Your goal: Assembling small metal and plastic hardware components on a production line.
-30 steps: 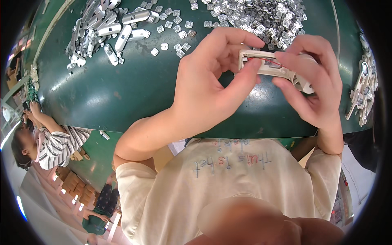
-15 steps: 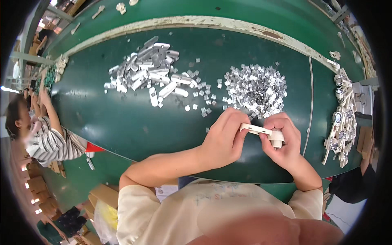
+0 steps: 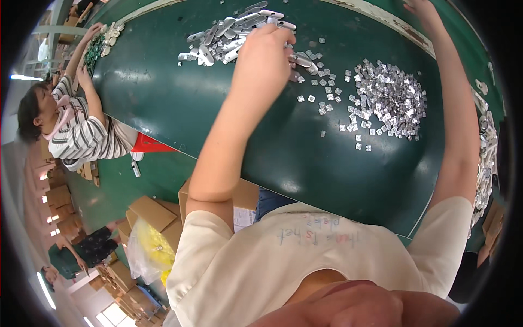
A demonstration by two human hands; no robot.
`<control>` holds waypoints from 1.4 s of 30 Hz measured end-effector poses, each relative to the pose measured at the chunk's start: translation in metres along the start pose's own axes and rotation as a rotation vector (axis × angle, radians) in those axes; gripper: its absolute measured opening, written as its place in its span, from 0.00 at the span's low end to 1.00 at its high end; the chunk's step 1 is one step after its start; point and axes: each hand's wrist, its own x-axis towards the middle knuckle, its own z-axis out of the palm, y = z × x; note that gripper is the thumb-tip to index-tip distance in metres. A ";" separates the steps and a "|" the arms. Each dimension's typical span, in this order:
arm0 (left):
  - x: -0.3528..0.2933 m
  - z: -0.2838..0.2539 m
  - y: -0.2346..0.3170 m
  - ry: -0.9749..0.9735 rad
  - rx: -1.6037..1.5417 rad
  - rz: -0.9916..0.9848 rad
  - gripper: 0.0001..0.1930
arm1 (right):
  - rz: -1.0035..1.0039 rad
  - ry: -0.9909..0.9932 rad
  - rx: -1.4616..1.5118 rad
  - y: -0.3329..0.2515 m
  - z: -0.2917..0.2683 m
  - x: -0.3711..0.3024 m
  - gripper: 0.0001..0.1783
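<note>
My left hand (image 3: 265,54) reaches over the right side of a heap of elongated silver pieces (image 3: 234,32) with rounded ends. Its fingers bend down among them, and a silver piece (image 3: 303,60) lies beside the fingertips. The back of the hand hides whether anything is gripped. My right hand (image 3: 420,7) is stretched to the top edge of the view, beyond the pale rail. The frame cuts its fingers off in part, and no held thing can be made out. The white part with a round end held earlier cannot be seen now.
A pile of small clear square pieces (image 3: 392,101) lies right of the silver heap, with loose ones between. White assemblies with round metal parts (image 3: 485,152) line the right edge. A pale rail (image 3: 392,22) borders the far side. A co-worker (image 3: 90,122) works at the left.
Both hands have moved apart from the white part they held together. My left hand went far left to the silver heap; my right went forward past the rail. The view has shifted.
</note>
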 end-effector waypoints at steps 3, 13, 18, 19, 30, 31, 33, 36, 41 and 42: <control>-0.002 -0.002 -0.019 -0.253 -0.074 -0.045 0.08 | -0.113 0.459 -0.270 -0.059 0.079 -0.075 0.25; -0.003 0.019 0.011 -0.195 0.001 0.304 0.05 | -0.530 -0.433 -0.672 -0.077 0.138 -0.219 0.07; 0.010 0.003 0.036 -0.127 -0.225 0.022 0.09 | -0.736 -0.465 -0.706 -0.038 0.152 -0.207 0.09; 0.011 0.001 0.039 -0.111 -0.443 -0.131 0.10 | -0.742 -0.472 -0.711 -0.036 0.149 -0.206 0.09; 0.002 0.007 0.074 -0.326 -1.349 -0.436 0.12 | -0.147 -0.194 0.101 -0.071 0.079 -0.274 0.10; -0.001 0.009 0.080 -0.341 -1.361 -0.438 0.12 | -0.080 -0.142 0.159 -0.073 0.078 -0.280 0.10; -0.007 0.012 0.089 -0.335 -1.439 -0.454 0.10 | -0.036 -0.146 0.226 -0.075 0.080 -0.290 0.09; -0.016 0.021 0.092 -0.305 -1.411 -0.399 0.10 | -0.076 -0.229 0.217 -0.069 0.076 -0.292 0.07; -0.025 0.021 0.100 -0.295 -1.445 -0.354 0.11 | -0.174 -0.263 0.186 -0.063 0.081 -0.299 0.06; -0.026 0.020 0.101 -0.297 -1.453 -0.321 0.11 | -0.171 -0.264 0.191 -0.063 0.084 -0.300 0.06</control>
